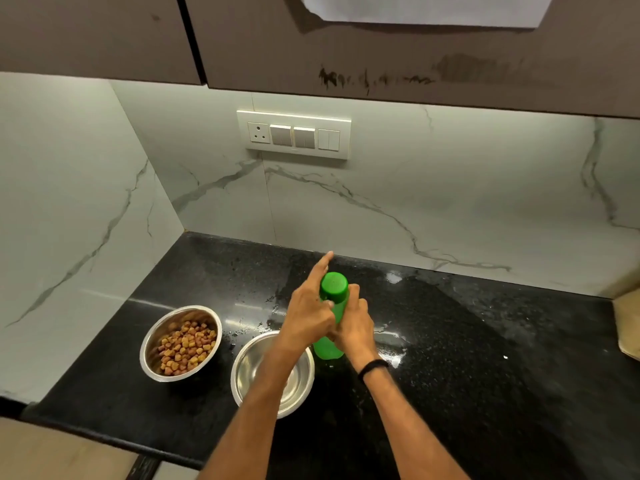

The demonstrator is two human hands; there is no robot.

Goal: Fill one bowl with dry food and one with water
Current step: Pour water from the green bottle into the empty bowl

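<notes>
A green bottle (333, 289) stands upright on the black counter (467, 358), its cap on. My right hand (355, 323) grips the bottle's body from the right. My left hand (310, 306) is at the cap, thumb and lower fingers against it and the index finger pointing straight out past it. A steel bowl (180, 342) holding brown dry food sits at the left. A second steel bowl (273, 372) sits just left of the bottle, partly hidden under my left forearm; I see no food in it.
Marble-look walls close the corner at the back and left. A switch panel (293, 134) is on the back wall, dark cabinets hang overhead. A tan object (628, 323) lies at the right edge. Wet patches shine on the counter near the bottle.
</notes>
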